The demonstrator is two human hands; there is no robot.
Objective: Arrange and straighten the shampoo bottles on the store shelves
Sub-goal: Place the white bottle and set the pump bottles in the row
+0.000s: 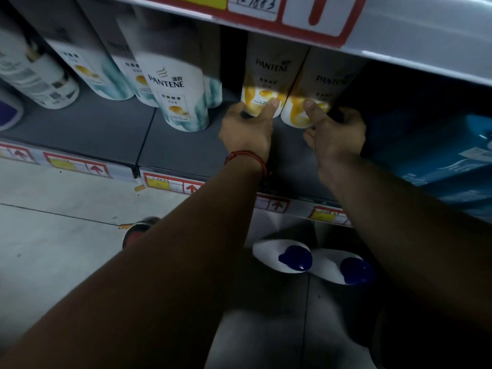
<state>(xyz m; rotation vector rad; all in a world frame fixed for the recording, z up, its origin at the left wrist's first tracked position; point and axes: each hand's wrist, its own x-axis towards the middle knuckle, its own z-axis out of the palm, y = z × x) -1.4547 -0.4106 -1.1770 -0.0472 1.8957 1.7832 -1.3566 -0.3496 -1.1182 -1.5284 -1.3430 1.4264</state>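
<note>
- Two hands work low on the yellow-marked Pantene bottles: the left hand (246, 129) wraps the base of the left yellow bottle (266, 75), thumb pressed on its front; the right hand (336, 134) grips the base of the right yellow bottle (314, 97) in the same way.
- Both bottles stand touching, side by side, set further back on the grey shelf (186, 153) than the teal-marked bottle (181, 91) to their left.
- Judged step: squaring the pair, labels forward. Holding near the base suits sliding rather than lifting; the bottles are tall, so a push higher up would likely tip them.
- The right bottle appears tilted against its neighbour; seating its base flat first seems wise.
- Surface: smooth grey metal shelf panels with a seam between them, price-tag strips (170, 185) along the front lip.
- Overhead, the upper shelf edge (399, 33) hangs close above the bottle tops, leaving little room to lift.
- Room: dim aisle, pale tiled floor (53, 235); blue-capped white bottles (292, 258) stand on the shelf below, blue packs (439, 161) to the right.
</note>
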